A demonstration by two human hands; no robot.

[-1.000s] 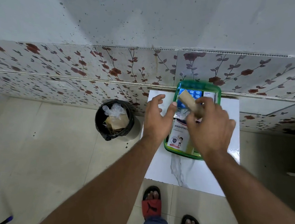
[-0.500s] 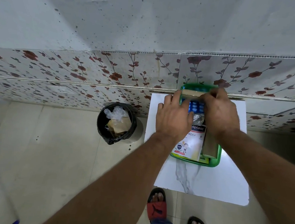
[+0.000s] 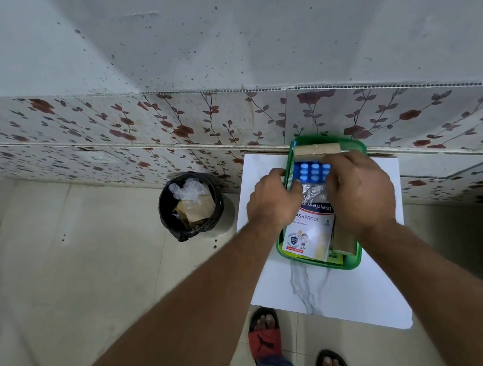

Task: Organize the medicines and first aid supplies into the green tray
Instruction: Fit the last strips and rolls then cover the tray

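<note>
A green tray [image 3: 353,262] sits on a white marbled tabletop [image 3: 330,292] against the tiled wall. Inside lie a tan bandage roll [image 3: 313,149] across the far end, a blue blister pack [image 3: 311,170], a silver foil strip [image 3: 315,191], a white plaster box [image 3: 310,232] and a second tan roll [image 3: 344,241] along the right side. My left hand [image 3: 273,203] clasps the tray's left rim, thumb inside on the foil strip. My right hand [image 3: 359,193] reaches over the tray, its fingers closed on the right end of the far bandage roll and hiding part of the blister pack.
A black-lined bin [image 3: 190,204] with paper and plastic waste stands on the floor left of the tabletop. The flowered tile wall [image 3: 180,130] rises right behind the tray. My feet in red sandals [image 3: 264,336] are below the table's near edge.
My right hand carried the tan roll from above the tray's middle to its far end, where it now lies crosswise. My left hand shifted onto the tray's left rim.
</note>
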